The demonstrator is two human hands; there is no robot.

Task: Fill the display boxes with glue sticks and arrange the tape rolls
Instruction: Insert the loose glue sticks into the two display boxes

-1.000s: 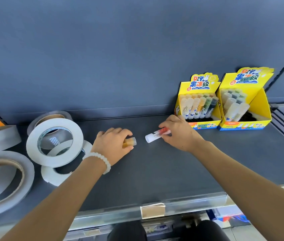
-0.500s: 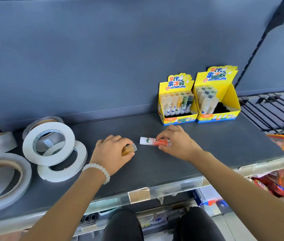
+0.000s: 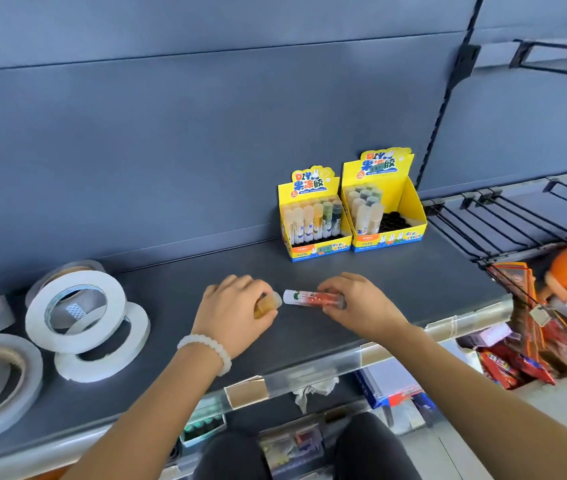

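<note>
Left hand grips amber glue stick; right hand pinches red glue stick lying on shelf; two yellow display boxes behind.

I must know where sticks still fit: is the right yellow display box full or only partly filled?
Partly filled. The right display box holds glue sticks only on its left side; on the right, dark empty slots show.

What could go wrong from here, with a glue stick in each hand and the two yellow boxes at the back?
1. The right display box has open space beside its few sticks, so they may topple as more go in.
2. The red glue stick lies on the shelf, pinched only at one end by the right hand; it could roll away.
</note>
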